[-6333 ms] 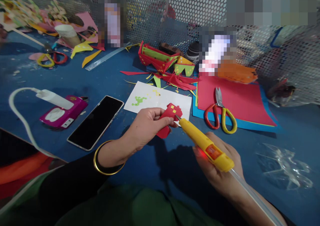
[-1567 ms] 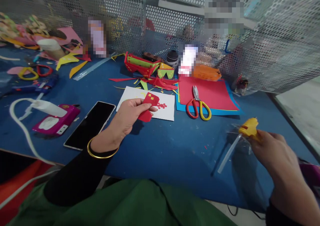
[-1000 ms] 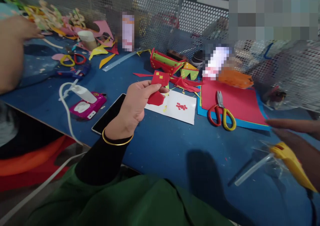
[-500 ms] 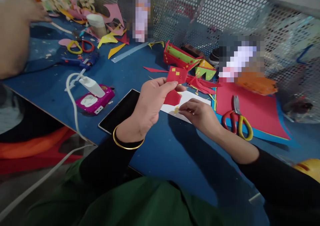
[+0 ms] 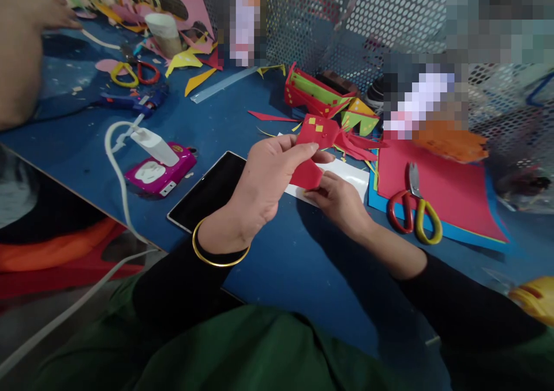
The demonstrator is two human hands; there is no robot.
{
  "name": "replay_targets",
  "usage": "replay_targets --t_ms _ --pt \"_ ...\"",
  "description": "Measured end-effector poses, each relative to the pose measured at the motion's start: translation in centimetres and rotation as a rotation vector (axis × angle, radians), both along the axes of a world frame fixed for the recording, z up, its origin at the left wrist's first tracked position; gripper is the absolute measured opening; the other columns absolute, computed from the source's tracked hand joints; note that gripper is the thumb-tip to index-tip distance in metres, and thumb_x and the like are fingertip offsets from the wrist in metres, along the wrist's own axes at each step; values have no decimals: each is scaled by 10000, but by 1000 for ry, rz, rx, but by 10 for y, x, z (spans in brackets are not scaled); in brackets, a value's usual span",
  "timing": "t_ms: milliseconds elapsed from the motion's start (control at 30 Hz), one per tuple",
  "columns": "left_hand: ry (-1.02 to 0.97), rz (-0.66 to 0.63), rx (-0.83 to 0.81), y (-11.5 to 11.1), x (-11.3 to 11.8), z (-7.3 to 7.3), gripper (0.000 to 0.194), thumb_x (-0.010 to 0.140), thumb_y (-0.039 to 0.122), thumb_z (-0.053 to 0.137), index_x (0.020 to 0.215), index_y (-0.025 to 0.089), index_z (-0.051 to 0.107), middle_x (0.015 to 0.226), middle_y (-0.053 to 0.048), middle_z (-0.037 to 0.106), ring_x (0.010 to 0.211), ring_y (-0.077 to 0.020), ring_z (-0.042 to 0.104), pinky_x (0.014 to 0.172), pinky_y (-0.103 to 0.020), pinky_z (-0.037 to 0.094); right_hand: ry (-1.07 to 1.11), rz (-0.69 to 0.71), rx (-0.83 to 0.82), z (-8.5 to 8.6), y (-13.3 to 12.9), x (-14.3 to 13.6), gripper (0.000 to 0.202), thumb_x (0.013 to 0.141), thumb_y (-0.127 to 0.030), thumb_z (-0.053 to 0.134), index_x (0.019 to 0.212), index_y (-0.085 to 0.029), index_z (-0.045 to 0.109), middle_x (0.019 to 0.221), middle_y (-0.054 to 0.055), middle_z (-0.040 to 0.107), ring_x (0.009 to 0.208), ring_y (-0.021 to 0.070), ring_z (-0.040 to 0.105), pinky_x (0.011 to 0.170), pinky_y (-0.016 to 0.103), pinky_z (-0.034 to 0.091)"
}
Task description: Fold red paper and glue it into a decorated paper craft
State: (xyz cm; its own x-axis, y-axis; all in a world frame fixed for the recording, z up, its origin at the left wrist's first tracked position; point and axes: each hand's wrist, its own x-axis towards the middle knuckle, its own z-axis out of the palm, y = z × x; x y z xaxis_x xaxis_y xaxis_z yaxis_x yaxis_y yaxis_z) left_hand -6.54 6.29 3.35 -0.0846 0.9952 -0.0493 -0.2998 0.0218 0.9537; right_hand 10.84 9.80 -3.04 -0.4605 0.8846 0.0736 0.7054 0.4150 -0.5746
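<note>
My left hand [image 5: 270,175], with a gold bangle at its wrist, grips a folded red paper piece [image 5: 309,173] between thumb and fingers. Small yellow squares dot the upper part of that piece. Against its lower right edge, the fingertips of my right hand [image 5: 337,198] are pinched together; what lies between them is hidden. A white sheet [image 5: 352,177] lies on the table beneath both hands. Just behind them are red paper strips [image 5: 357,147] and a red and green paper construction [image 5: 318,95].
Scissors [image 5: 414,203] rest on stacked coloured paper [image 5: 450,189] at the right. To the left are a dark tablet [image 5: 210,189], a purple power socket [image 5: 162,172] with a white cable, and a blue glue gun [image 5: 134,100]. Another person's arm [image 5: 26,45] reaches in at far left.
My right hand has moved up to the red paper's lower edge. The yellow bit seen at its fingertips is now out of sight. My left hand keeps its grip.
</note>
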Motion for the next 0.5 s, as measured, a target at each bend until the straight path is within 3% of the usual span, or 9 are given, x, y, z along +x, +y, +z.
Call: replay_targets --t_ms 500 --pt "40 -9 -34 -1 1 0 239 785 412 771 786 173 765 830 -68 780 856 -216 730 785 -303 571 -44 -23 -3 -2 -2 -3 44 886 -213 625 875 -212 668 988 34 657 801 168 599 694 309 411"
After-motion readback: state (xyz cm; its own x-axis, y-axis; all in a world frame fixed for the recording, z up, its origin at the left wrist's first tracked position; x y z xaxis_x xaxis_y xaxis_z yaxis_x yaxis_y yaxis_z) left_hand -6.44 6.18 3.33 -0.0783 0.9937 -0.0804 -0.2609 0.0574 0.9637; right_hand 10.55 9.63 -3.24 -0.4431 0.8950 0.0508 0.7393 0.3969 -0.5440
